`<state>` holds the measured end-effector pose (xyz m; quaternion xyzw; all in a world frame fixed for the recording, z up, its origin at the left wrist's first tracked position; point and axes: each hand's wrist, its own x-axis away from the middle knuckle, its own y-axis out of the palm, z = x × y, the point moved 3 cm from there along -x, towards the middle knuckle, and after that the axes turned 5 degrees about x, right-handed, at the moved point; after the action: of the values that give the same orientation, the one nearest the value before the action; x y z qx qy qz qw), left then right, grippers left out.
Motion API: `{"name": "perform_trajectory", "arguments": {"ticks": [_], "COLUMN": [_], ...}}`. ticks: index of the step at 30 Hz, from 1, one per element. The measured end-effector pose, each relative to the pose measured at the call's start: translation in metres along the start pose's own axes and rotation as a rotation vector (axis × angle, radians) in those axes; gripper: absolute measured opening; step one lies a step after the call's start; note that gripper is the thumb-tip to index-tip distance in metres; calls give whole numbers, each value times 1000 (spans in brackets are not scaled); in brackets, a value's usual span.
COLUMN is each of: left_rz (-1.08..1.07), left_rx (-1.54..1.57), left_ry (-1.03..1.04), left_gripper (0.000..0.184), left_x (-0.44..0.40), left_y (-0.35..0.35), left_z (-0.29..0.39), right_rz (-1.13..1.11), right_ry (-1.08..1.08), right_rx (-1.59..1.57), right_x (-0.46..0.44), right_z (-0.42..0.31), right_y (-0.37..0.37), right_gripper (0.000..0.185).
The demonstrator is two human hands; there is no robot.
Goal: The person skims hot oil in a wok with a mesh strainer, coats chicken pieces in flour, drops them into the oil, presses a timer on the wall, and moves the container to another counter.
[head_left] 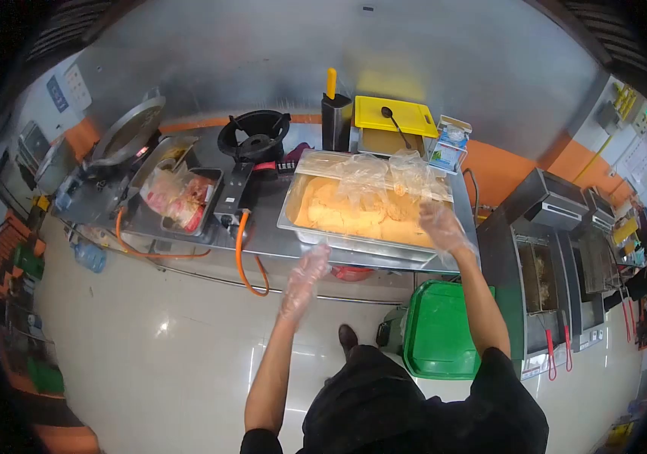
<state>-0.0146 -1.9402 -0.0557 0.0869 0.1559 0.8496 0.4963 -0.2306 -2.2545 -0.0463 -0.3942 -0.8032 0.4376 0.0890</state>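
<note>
Steel counter [265, 221], powder pan [369, 245], right hand [443, 227] at edge

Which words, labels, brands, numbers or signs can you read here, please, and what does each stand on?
No text is legible.
Blue-and-white box: print too small.
Left wall signs: blurred.
Fryer stickers: too small.
Right wall papers: blurred.
</note>
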Motion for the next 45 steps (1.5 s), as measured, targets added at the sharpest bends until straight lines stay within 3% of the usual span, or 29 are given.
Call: {"name": "perform_trajectory", "arguments": {"ticks": [2,5,8,11,14,16,18,21,22,25,26,28,30,31,33,34,36,37,39,40,42,45], "left_rz": [-20,-41,16,80,202,241,210,121,33,-116,-163,-176,-202,-242,-364,-309,-235,-204,-222,-246,-92,-358], "left_rx": [129,273,262,341,237,128,54,-169,32,-217,-510,179,443,382,-29,62,368,589,293,-228,-815,-639], "left_ry": [-32,-68,-104,-87,-115,-67,51,-8,9,122,347,-64,-362,-474,-96,-8,-66,-218,-166,38,512,204], "left_gripper": [59,65,60,46,39,36,31,33,26,17,14,16,21,23,23,24,22,19,15,13,9,10], "left_x": [-35,-110,-171,-211,-230,-237,-239,-235,-236,-232,-229,-224,-219,-218,-216,-213,-210,-209,-207,-208,-201,-209], "left_y": [-4,-13,-5,16,35,46,53,62,59,53,44,36,26,25,18,22,16,16,9,2,-6,-12], "left_z": [12,2,-17,-32,-39,-34,-30,-2,-30,-10,-12,-70,-79,-65,-48,-83,-114,-116,-120,-121,-91,-67], "right_rz": [-22,49,133,158,-205,-240,-183,-47,13,139,121,224,321,311,221,246,217,156,106,119,166,254], "right_ry": [100,15,-89,-21,-89,223,154,304,360,337,332,410,436,482,618,640,674,686,648,595,469,223], "right_rx": [-76,-413,-524,415,475,32,-137,-455,-532,-923,-775,-678,-697,-762,-889,-1022,-1236,-1315,-1361,-1332,-1261,-1156], "right_x": [-39,-114,-220,-256,-272,-240,-196,-131,-116,-81,-69,-53,-27,-26,-34,-42,-56,-62,-71,-76,-81,-89], "right_z": [-26,-15,47,-12,-16,-29,-75,-93,-92,-91,-70,-64,-31,-29,-53,-55,-52,-52,-54,-57,-65,-68], "right_y": [-10,12,95,100,110,95,75,96,107,120,130,138,180,194,194,201,211,214,220,222,218,223], "right_gripper": [44,47,48,35,24,23,19,8,8,14,20,22,26,29,38,41,51,57,67,71,74,79]}}
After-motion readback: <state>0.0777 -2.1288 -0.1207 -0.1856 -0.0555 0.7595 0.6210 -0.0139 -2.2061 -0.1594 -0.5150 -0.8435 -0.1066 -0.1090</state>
